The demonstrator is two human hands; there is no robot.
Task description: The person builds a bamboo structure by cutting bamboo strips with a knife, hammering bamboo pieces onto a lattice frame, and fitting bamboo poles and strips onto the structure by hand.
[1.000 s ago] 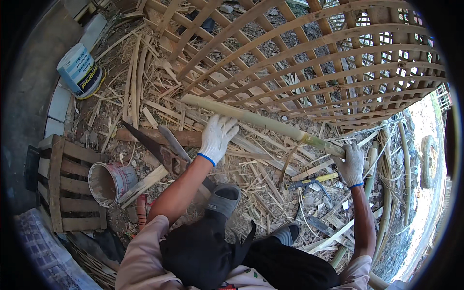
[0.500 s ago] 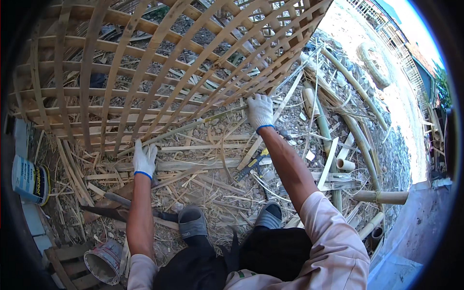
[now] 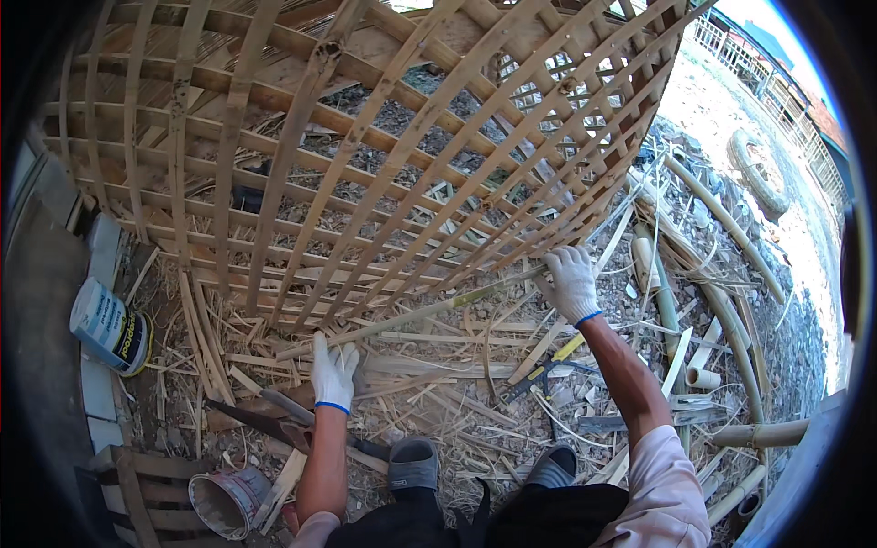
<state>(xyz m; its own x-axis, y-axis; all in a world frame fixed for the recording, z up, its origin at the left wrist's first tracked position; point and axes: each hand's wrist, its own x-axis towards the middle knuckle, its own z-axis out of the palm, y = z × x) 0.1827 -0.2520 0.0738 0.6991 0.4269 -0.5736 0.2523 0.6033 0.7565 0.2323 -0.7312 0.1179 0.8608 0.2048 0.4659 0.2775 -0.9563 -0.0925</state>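
A long, slim bamboo strip (image 3: 411,316) slants across in front of me, along the lower edge of a large woven bamboo lattice panel (image 3: 301,119). My left hand (image 3: 334,374), in a white glove with a blue cuff, is closed at the strip's left part, its thumb a little apart. Farther up and to the right, my right hand (image 3: 570,283), gloved the same way, has its fingers curled round the strip's right end. The lattice stands just beyond both hands, close to the strip; whether they touch I cannot tell.
A yellow-and-black hacksaw (image 3: 551,365) and a handsaw (image 3: 258,424) lie among bamboo scraps. At left are a white-and-blue paint bucket (image 3: 108,327) and a dirty bucket (image 3: 228,502). Bamboo poles (image 3: 726,228) and a tyre (image 3: 758,172) are at right.
The view has shifted, so the whole scene appears lower and further right. Both hands keep their places on the strip, near the lattice's lower edge.
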